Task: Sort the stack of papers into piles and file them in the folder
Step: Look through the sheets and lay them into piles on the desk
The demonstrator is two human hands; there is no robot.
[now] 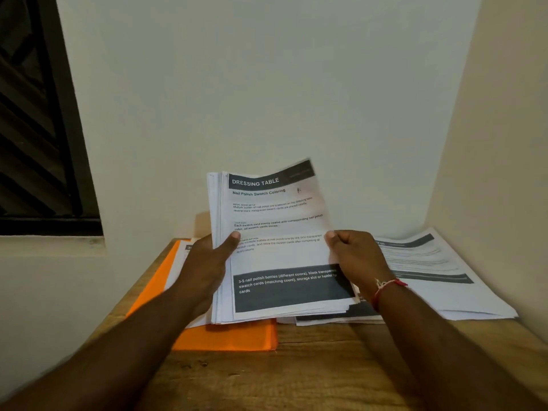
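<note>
With the left grip [207, 262] clamped on the stack of papers [275, 232], held upright above the desk [326, 369], and the right grip [353, 256] pinching its other edge, peel off one sheet only and match its heading to the pile [439, 271] beyond the right grip.

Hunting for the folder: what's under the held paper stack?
An orange folder and some loose sheets on the table; the stack covers their middles.
</note>
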